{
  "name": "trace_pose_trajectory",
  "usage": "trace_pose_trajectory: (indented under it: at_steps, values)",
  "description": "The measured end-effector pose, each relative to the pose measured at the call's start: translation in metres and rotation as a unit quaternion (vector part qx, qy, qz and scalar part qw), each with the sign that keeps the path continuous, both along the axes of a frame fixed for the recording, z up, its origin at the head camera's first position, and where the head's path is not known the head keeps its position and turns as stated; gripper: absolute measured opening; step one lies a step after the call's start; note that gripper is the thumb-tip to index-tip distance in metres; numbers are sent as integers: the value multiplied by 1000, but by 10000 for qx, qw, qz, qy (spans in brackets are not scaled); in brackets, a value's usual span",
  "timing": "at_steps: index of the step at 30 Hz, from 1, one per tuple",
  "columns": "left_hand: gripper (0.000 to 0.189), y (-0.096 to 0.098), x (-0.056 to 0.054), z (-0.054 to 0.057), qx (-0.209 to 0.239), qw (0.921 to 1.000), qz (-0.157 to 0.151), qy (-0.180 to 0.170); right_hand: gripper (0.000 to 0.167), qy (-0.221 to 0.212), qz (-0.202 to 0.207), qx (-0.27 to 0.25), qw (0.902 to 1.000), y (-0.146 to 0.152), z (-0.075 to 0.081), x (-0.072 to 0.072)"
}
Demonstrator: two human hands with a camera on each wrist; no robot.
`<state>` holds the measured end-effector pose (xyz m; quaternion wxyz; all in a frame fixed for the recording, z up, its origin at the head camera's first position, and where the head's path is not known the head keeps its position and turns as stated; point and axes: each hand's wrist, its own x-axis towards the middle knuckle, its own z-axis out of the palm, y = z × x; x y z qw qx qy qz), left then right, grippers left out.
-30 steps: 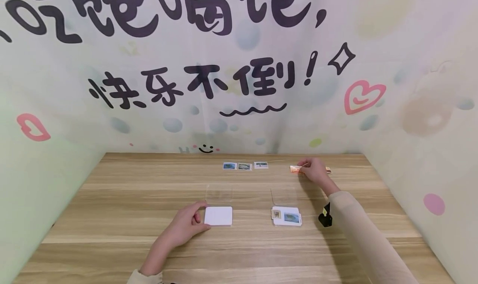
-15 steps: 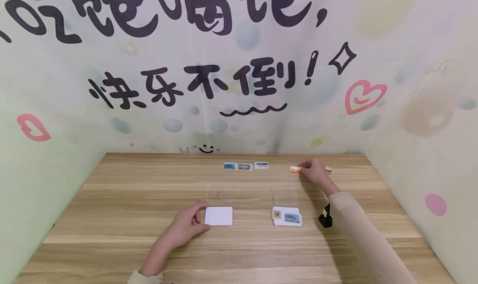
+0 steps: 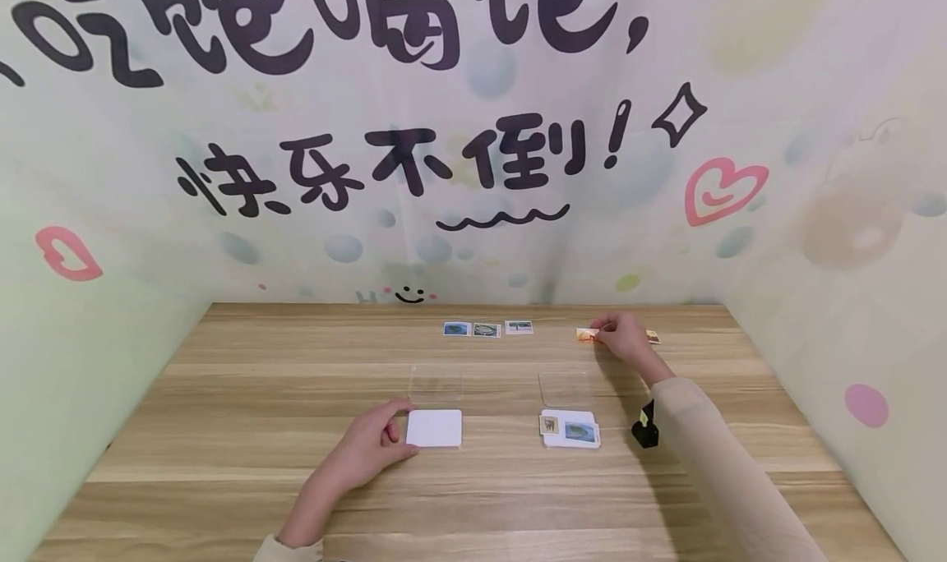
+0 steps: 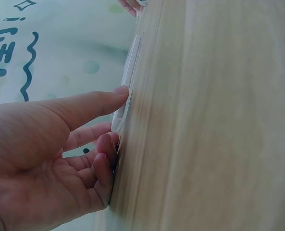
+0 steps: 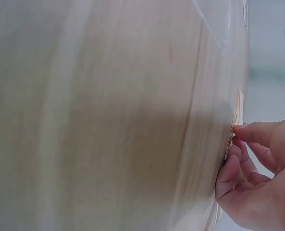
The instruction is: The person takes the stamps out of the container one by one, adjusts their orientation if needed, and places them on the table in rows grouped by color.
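Note:
My left hand holds a thin white card-like pad at its left end, thumb on the near edge and index finger at the far corner. In the left wrist view the thumb lies along the pad's edge, close to the wood. My right hand is at the back right of the table, thumb and index finger pinching an orange stamp. Seen from the right wrist, that orange stamp rises slightly from the wood by the fingertips. Another stamp is partly hidden behind the right hand.
Three stamps lie in a row at the back. A second white pad bears two stamps, with a clear plastic lid behind it. Another clear lid lies behind the left pad. Black tweezers-like stand is near the right sleeve.

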<state>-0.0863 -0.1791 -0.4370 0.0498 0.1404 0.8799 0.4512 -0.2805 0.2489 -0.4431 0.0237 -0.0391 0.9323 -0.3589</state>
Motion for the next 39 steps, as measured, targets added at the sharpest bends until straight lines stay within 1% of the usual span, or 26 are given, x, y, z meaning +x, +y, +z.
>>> trace_pose_trajectory:
  at_steps: [12,20,25,31,39]
  values:
    - [57,1,-1,0,7,10000,-6,-82,14,-12,31,-91,10000,1,2,2]
    - [58,0,0,3,-129,9998,-26,-126,17,63,36,-288,9996,-1,6,6]
    - [62,2,-1,6,-144,9996,-6,-224,16,68,-3,-393,9992,0,8,8]
    - [66,5,-1,11,-172,9994,22,-305,15,152,85,-268,9995,0,8,11]
    - [67,17,-4,16,-273,9995,57,-122,14,358,161,-64,9992,2,8,20]
